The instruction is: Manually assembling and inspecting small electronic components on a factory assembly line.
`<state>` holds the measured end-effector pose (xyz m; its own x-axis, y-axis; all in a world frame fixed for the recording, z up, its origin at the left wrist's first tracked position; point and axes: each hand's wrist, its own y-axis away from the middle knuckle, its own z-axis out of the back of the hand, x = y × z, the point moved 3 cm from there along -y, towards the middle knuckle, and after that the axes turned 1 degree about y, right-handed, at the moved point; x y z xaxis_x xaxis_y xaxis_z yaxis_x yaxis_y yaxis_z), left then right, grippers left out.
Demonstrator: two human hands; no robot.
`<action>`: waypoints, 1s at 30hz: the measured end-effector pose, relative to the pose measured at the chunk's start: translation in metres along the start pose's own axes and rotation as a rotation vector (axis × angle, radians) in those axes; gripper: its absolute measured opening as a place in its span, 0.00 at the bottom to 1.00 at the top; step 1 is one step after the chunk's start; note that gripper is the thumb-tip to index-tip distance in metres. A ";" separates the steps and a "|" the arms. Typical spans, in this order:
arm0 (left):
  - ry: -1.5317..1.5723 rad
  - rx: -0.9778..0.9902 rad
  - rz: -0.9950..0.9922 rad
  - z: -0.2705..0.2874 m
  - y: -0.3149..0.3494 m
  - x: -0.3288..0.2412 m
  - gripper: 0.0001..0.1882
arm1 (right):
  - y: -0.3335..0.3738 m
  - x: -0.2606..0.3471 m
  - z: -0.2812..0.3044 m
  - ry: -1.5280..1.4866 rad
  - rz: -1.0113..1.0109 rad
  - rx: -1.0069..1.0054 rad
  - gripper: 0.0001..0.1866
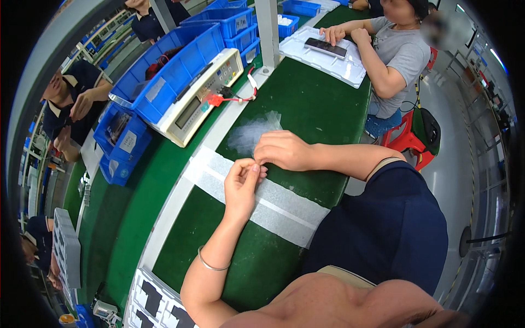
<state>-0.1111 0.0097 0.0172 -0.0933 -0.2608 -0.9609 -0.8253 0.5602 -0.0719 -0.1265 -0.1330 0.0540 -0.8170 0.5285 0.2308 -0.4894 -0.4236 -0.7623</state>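
My left hand and my right hand meet over the green table, fingertips pinched against each other. Whatever lies between the fingers is too small or hidden to make out. Beneath the hands a pale grey strip with a white band along its middle lies across the table. A loose heap of thin clear plastic film, maybe small bags, rests just beyond my right hand. A metal bangle circles my left forearm.
Beyond the film stands a white bench meter with red leads, beside blue bins. A white tray with black cut-out shapes sits at the lower left. Across the table's far right, a person touches a phone on a white tray.
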 end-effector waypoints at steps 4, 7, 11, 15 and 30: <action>0.135 -0.019 0.100 0.003 0.000 0.002 0.05 | 0.001 0.000 0.001 0.092 0.075 0.057 0.03; 0.082 -0.020 0.085 0.003 0.000 0.004 0.04 | 0.003 -0.002 0.002 0.133 0.148 0.207 0.04; 0.017 -0.044 0.012 0.001 0.001 0.003 0.02 | 0.005 -0.002 -0.003 0.061 0.089 0.160 0.05; -0.015 -0.078 0.000 0.007 0.001 0.006 0.01 | 0.004 -0.001 -0.005 0.037 0.023 0.074 0.05; 0.000 0.044 0.137 0.001 0.003 -0.001 0.15 | 0.004 0.003 -0.001 0.146 0.132 0.103 0.06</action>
<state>-0.1132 0.0123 0.0173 -0.2032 -0.1797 -0.9625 -0.7794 0.6247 0.0479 -0.1308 -0.1328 0.0512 -0.8269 0.5611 0.0370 -0.4156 -0.5656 -0.7123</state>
